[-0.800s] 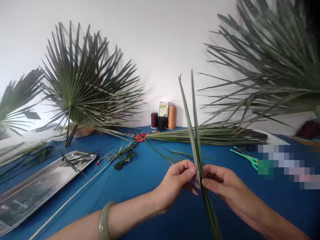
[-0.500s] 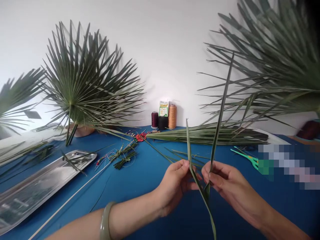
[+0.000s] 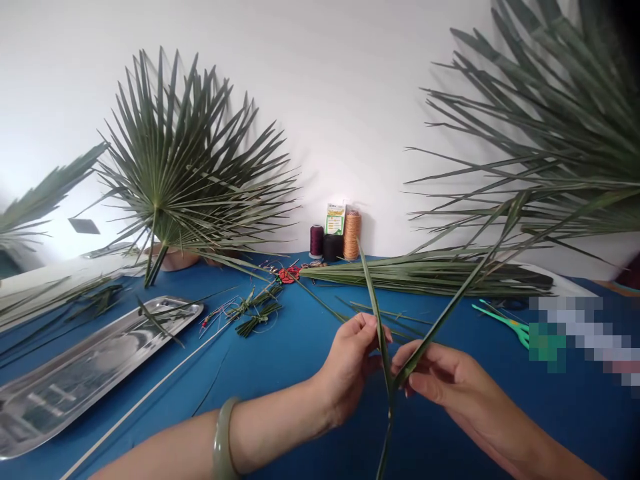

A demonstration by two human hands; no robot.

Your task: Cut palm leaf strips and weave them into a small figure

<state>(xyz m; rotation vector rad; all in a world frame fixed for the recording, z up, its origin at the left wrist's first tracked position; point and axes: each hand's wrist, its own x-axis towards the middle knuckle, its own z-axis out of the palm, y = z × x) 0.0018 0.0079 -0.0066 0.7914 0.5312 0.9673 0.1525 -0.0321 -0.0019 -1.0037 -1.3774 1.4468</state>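
Between my hands is a green palm leaf strip (image 3: 391, 400), forked into a V with one end hanging down toward me. My left hand (image 3: 353, 363) pinches the shorter, upright arm of the V between thumb and fingers. My right hand (image 3: 440, 373) grips the longer arm just above the fork, and that arm slants up to the right in front of the big fan leaves. Some fingertips of both hands are hidden behind the leaf. A pale green bangle (image 3: 223, 437) circles my left wrist.
Metal tray (image 3: 115, 367) and a thin pale stick (image 3: 150, 397) lie left. A bundle of palm strips (image 3: 400, 277) stretches behind my hands. Thread spools (image 3: 352, 235) stand by the wall. Green-handled scissors (image 3: 505, 320) lie right. Fan palm leaves (image 3: 160, 173) rise at both sides.
The longer arm of the leaf has swung from nearly upright to a rightward slant, so the V is wider. My right hand has moved slightly down. The view has shifted a little left.
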